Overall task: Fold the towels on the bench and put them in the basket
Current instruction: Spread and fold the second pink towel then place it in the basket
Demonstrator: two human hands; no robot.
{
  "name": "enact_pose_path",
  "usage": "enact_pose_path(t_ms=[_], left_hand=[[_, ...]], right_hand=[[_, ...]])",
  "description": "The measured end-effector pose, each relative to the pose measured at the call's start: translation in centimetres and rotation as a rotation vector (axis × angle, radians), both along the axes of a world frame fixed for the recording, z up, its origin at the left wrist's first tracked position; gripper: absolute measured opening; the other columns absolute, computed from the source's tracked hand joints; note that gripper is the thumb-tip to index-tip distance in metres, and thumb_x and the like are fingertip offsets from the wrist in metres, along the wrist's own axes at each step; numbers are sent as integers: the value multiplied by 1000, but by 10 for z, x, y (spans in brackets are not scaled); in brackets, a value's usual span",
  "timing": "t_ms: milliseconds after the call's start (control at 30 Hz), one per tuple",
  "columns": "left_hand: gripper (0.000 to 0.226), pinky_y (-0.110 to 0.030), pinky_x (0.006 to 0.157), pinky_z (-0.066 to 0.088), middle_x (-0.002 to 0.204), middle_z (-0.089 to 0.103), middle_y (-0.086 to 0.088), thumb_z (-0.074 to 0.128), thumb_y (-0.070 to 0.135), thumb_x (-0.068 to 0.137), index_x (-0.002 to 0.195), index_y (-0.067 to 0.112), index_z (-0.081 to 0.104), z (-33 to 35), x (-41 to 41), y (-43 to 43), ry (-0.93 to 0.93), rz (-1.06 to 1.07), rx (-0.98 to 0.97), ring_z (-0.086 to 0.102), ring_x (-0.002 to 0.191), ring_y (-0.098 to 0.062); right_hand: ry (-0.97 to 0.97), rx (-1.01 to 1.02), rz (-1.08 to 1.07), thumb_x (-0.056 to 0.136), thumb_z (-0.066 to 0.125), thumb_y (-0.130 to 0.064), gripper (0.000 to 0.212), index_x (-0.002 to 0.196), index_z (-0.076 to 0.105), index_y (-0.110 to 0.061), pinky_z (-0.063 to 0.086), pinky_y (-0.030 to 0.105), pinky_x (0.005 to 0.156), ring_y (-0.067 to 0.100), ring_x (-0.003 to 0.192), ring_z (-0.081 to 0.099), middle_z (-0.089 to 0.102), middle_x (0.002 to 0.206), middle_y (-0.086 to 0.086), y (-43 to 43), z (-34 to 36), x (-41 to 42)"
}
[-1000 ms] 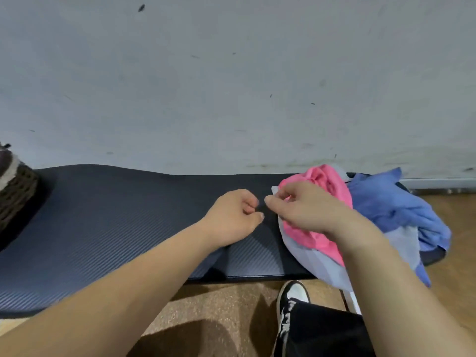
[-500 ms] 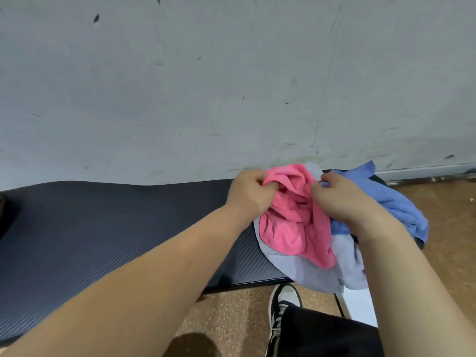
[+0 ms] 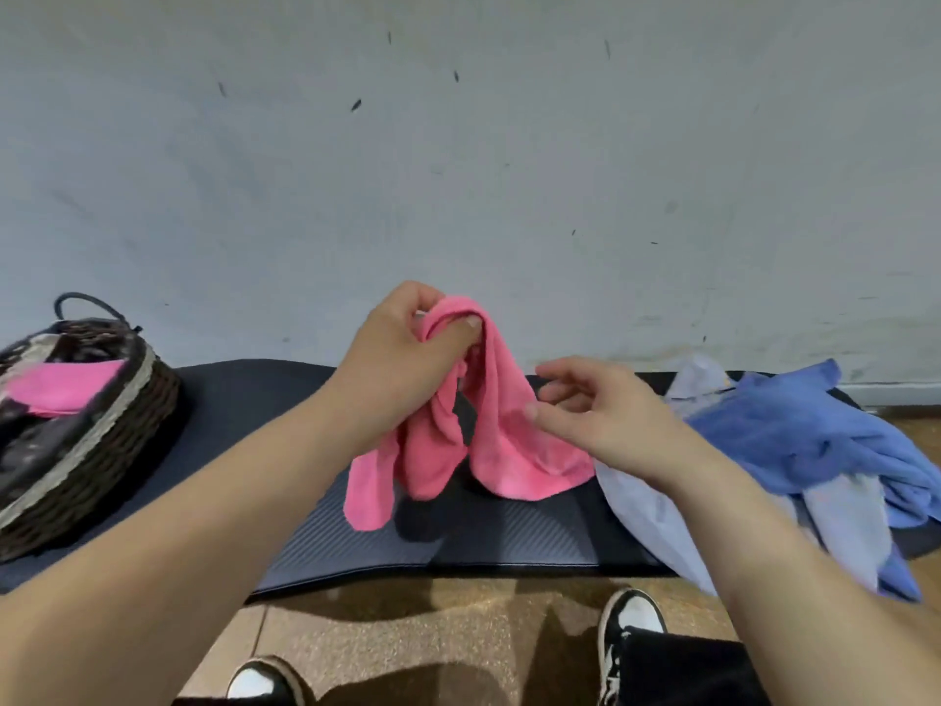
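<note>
Towel (image 3: 504, 435): we are gripping it in the left hand (image 3: 402, 364), probably letting its corners hang free.
Right hand (image 3: 606, 415): hovering loose, holding nothing.

A bare indoor room with the look of a laundry corner; home or workplace cannot be told. Behind the left hand (image 3: 402, 359), which grips a pink towel (image 3: 509, 440), rises a scuffed pale painted wall (image 3: 458, 170). Under both hands runs a dark padded table (image 3: 509, 532) on a speckled brown floor (image 3: 407, 639). A wicker basket (image 3: 102, 440) with cloths stands left of that hand; crumpled blue towels (image 3: 794, 435) lie right of the right hand (image 3: 611, 415).
</note>
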State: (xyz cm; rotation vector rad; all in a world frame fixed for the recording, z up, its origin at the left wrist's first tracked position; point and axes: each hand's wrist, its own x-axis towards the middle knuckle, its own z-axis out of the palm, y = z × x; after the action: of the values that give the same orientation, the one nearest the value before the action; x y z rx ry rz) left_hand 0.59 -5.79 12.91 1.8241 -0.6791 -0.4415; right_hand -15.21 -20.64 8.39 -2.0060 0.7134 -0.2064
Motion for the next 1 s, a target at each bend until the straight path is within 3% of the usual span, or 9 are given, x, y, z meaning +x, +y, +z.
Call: enact_pose_path(t_ms=[100,167,300,367,567,633,767,933,1000], left_hand=[[12,-15,66,49,87,74,5,57,29,102,98,26,68,-34,2,45,-129,-74,225,66,77,-3],[21,-24,73,49,88,70,7,49,30,106,96,25,67,-61,1,68,-162,-144,317,63,82,-6],[33,-42,88,53,98,73,3,41,38,109,106,18,66,-89,3,90,-132,-230,328,66,94,-16],[34,-40,96,52,108,74,6,41,38,110,120,22,69,-89,8,95,-114,-307,323,67,104,-12],[42,-29,103,46,127,65,18,35,42,109,139,32,62,-80,34,110,-336,-285,290,56,120,-3],[54,-40,102,49,137,62,7,30,43,105,148,22,55,-81,42,116,-574,-179,423,55,123,-18],[51,-52,74,57,110,67,-8,32,28,95,125,7,68,-77,49,118,-734,-27,455,60,95,-33],[28,-40,68,53,89,61,3,52,10,83,93,17,76,-71,59,129,-635,64,466,60,85,-24],[22,-36,69,50,85,58,6,58,9,80,85,22,75,-72,65,133,-566,66,525,58,82,-21]], right_hand=[[-14,-124,119,83,84,-33,15,90,72,-27,50,23,62,4,57,59,66,67,-9,43,-11,30],[20,-80,184,85,81,-30,16,83,67,-22,48,28,50,9,46,57,63,58,-4,63,-18,44],[53,-197,252,82,78,-30,24,82,57,-19,56,43,66,20,66,66,68,70,2,81,-36,60],[23,-148,239,85,75,-28,24,84,54,-18,56,46,68,23,71,70,70,74,3,79,-43,62],[-188,-27,227,95,71,-10,10,87,65,-13,53,28,72,18,75,64,69,82,10,78,-32,64],[-222,76,208,96,72,-13,14,84,65,-11,51,28,64,17,66,60,67,76,16,83,-24,65],[-166,192,152,104,60,-21,20,89,60,-8,30,21,36,18,39,35,43,55,12,90,-20,67],[-161,433,193,87,76,-46,38,87,67,-9,33,43,65,27,75,40,50,80,17,86,-13,67],[-108,504,234,79,88,-39,33,82,72,-10,40,36,63,27,70,48,56,80,20,76,-3,64]])
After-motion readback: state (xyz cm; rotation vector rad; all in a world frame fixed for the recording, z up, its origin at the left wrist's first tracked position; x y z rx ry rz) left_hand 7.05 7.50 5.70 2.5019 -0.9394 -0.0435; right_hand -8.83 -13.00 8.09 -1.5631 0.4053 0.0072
